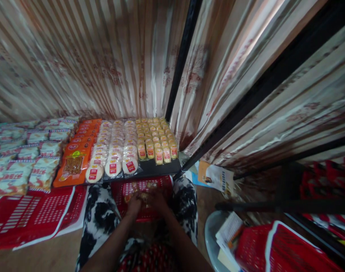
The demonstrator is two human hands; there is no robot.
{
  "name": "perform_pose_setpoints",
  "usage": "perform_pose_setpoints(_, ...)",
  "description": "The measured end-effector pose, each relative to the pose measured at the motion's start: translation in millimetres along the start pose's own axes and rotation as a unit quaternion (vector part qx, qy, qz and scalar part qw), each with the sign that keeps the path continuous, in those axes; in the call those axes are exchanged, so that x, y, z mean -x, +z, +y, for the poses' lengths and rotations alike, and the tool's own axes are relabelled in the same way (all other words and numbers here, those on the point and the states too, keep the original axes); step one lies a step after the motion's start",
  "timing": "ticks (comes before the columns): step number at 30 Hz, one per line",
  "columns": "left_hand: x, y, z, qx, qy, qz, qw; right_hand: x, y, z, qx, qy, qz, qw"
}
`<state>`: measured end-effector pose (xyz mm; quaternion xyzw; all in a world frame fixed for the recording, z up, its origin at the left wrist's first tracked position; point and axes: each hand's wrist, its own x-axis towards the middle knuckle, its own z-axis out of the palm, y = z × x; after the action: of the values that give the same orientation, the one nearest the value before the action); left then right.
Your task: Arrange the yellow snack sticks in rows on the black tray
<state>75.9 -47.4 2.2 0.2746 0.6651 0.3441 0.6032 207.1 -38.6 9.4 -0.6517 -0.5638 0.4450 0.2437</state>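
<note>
Both my hands reach down into a red plastic basket point(138, 187) that sits between my knees. My left hand point(134, 205) and my right hand point(157, 200) meet over small yellow snack packets point(144, 196) in the basket, fingers curled together; what each holds is too dim to make out. Just beyond the basket a dark shelf point(149, 169) carries rows of small yellow packets point(155, 139), round white cakes point(115, 151), orange snack packs point(76, 158) and white bags point(25, 162).
Striped curtain fabric hangs behind the shelf, split by a black pole point(180, 64). Flat red baskets point(33, 215) lie at the left, another red basket point(277, 249) at the lower right beside a grey stool point(210, 234) with papers. A leaflet point(217, 177) lies on the floor.
</note>
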Motion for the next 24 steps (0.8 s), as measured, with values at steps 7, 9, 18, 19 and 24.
perform_pose_setpoints(7, 10.9, -1.5, 2.6, 0.023, 0.023, -0.018, 0.999, 1.6, -14.3, -14.3, -0.029, 0.048, -0.005, 0.998)
perform_pose_setpoints(9, 14.0, -1.6, 5.8, 0.021, 0.035, -0.033, 0.999, 2.2, -18.3, -18.8, -0.031, 0.05, -0.008, 0.998)
perform_pose_setpoints(18, 31.1, -2.5, 29.3, -0.041, 0.132, -0.045, 0.989, 2.0, -35.2, -29.9, -0.039, 0.054, -0.017, 0.998)
perform_pose_setpoints(19, 32.6, -2.5, 30.6, -0.038, 0.134, -0.052, 0.989, 2.0, -36.8, -30.3, -0.042, 0.054, -0.018, 0.998)
perform_pose_setpoints(24, 38.6, -0.7, 34.0, -0.009, 0.088, -0.11, 0.99, 2.5, -43.8, -31.7, -0.063, 0.058, -0.014, 0.996)
